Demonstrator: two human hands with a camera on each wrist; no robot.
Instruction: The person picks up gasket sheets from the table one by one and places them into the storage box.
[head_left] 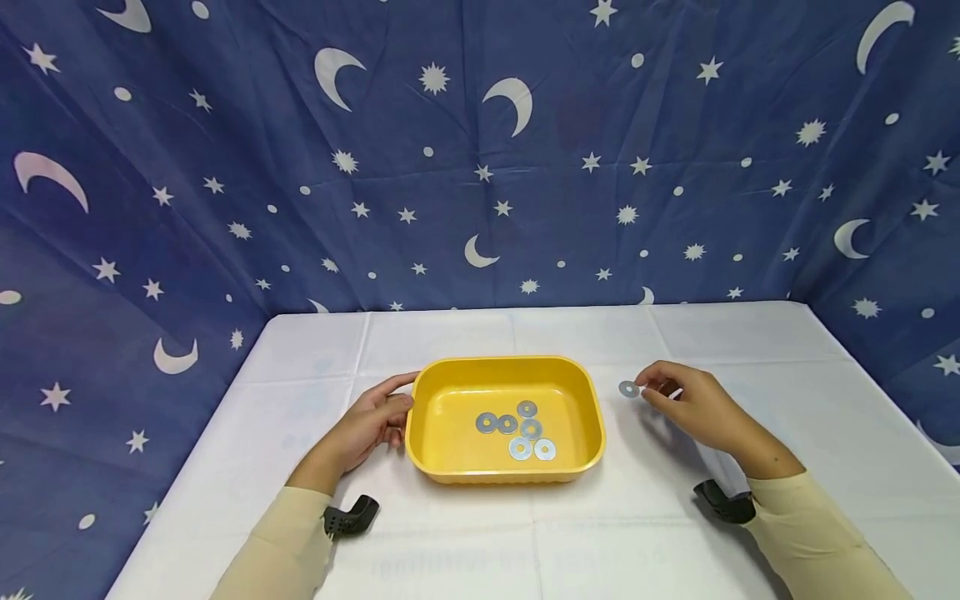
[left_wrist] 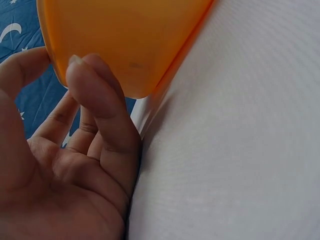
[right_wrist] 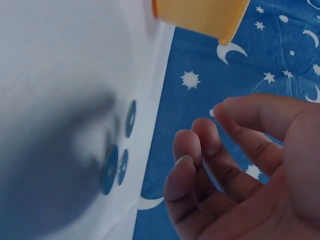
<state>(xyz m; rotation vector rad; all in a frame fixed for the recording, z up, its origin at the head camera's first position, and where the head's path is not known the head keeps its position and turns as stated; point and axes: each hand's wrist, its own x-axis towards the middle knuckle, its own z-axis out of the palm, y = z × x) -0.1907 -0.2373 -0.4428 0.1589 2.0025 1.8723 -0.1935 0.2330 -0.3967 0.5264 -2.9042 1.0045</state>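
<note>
A yellow tray stands on the white table with several flat metal washers lying in it. My left hand rests against the tray's left side, its fingers touching the rim and outer wall. To the right of the tray hovers my right hand, thumb and fingers loosely bent. A washer shows just beyond its fingertips. In the right wrist view I see no washer in that hand; three washers lie on the cloth beside it, one being the washer closest to the camera.
A white cloth covers the table. Blue fabric with moons and stars hangs behind and at both sides. Each wrist carries a black camera mount, such as the left mount.
</note>
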